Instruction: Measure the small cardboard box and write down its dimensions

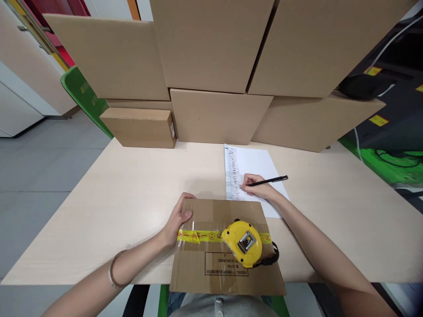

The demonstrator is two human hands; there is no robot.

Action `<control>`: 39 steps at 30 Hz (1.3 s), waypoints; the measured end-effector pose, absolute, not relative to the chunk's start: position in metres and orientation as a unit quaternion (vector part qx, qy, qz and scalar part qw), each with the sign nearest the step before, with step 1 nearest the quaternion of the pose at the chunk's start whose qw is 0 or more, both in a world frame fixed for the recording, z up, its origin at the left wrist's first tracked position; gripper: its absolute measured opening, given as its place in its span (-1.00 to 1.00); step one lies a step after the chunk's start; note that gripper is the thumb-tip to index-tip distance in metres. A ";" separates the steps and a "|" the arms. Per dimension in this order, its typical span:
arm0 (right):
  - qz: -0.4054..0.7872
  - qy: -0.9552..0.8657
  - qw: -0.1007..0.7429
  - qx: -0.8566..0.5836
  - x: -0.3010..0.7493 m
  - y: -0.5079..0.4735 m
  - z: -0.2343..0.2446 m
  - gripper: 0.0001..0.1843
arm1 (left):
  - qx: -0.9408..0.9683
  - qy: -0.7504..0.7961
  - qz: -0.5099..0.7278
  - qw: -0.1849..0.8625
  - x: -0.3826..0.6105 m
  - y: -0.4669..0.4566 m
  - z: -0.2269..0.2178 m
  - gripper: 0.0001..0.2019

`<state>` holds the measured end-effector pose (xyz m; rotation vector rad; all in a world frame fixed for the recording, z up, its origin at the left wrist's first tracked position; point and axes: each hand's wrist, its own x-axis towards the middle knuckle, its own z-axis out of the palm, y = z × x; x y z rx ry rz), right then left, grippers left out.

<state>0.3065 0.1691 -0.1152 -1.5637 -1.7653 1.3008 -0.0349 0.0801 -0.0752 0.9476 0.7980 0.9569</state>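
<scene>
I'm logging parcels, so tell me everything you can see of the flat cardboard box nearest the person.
The flat cardboard box is brown and lies flat at the near edge of the table, overhanging it toward the person. Clear tape and a yellow printed strip run across its top, with a black-framed printed label below. The left hand grips its far left corner, and a yellow tape measure rests on top.
</scene>
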 end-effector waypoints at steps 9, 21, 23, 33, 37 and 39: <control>0.364 -0.621 0.143 -0.679 0.304 0.160 -0.091 -0.66 | 0.421 0.381 0.433 0.700 -0.033 0.079 -0.074 -0.54; 0.136 -0.618 0.060 -0.772 0.286 0.140 -0.044 -0.53 | 0.517 0.374 0.449 0.626 -0.044 0.081 -0.076 -0.48; 0.123 -0.636 0.105 -0.754 0.281 0.115 -0.022 -0.51 | 0.563 0.377 0.455 0.578 -0.048 0.082 -0.072 -0.56; 0.076 -0.806 0.237 -0.536 0.225 -0.011 0.001 -0.35 | 0.548 0.343 0.439 0.624 -0.049 0.076 -0.067 -0.48; 0.181 -0.797 0.284 -0.502 0.216 0.000 -0.001 -0.44 | 0.511 0.320 0.452 0.657 -0.049 0.073 -0.072 -0.42; 0.181 -0.831 0.313 -0.422 0.209 0.015 0.007 -0.51 | 0.504 0.326 0.457 0.657 -0.048 0.072 -0.075 -0.42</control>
